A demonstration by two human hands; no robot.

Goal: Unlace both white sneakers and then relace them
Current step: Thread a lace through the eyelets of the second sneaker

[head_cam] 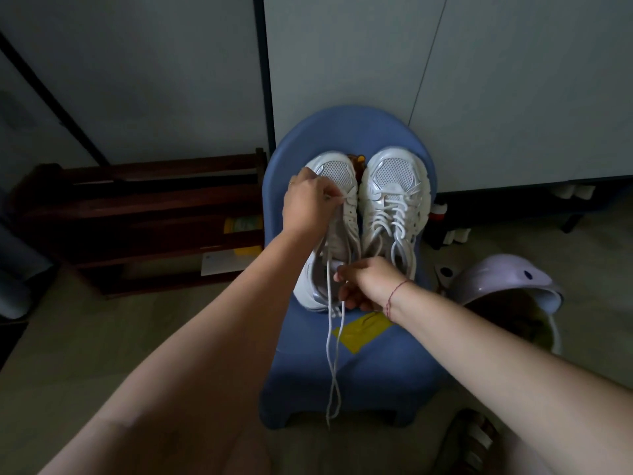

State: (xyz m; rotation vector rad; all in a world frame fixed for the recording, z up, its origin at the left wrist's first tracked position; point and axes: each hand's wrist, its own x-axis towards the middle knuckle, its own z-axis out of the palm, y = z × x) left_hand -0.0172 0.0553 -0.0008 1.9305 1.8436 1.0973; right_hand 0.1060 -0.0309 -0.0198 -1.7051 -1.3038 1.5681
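Dim room, grey panels [342, 63] behind, and both white sneakers sit side by side on the blue chair [376, 365], toes away from us. Our left hand [308, 207] pinches the lace [327, 344] at the far eyelets of the left sneaker [337, 173]. Our right hand [366, 279] curls round the same lace near the heel, its ends dangling over the seat edge. The right sneaker [394, 173] is fully laced. That cord looks soft, limp and light, so we'd grip close to each eyelet and draw gently.
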